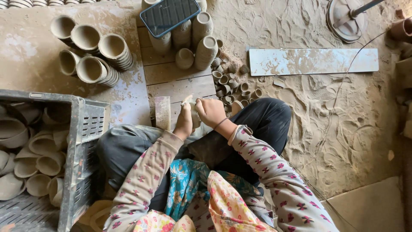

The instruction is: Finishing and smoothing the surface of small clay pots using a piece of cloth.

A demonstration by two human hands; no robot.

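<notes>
The person is sitting cross-legged on the sandy floor [343, 129], and both hands are meeting just above the knees. The left hand [184, 122] is closing its grip around the lower side of a small clay cup [194, 112], while the right hand [210, 111] is wrapping its grip over the cup's other side, so the cup is sitting clamped between the two, mostly hidden by the fingers. Just beside the left hand a narrow flat wooden piece [162, 112] is lying on the wooden board [180, 83] in front of the knees. To the person's left a grey plastic crate [83, 141] is holding many pale clay bowls [40, 165] tumbled together. Near the right hand a scatter of tiny clay cups [231, 83] is lying on the floor at the board's edge. Farther out, stacks of larger clay cups [92, 53] are lying on their sides on a dusty slab, more stacks [201, 38] are standing at the board's far end, and a dark phone [169, 15] is resting across their tops. A long pale plank [313, 61] is lying well apart to the right.
</notes>
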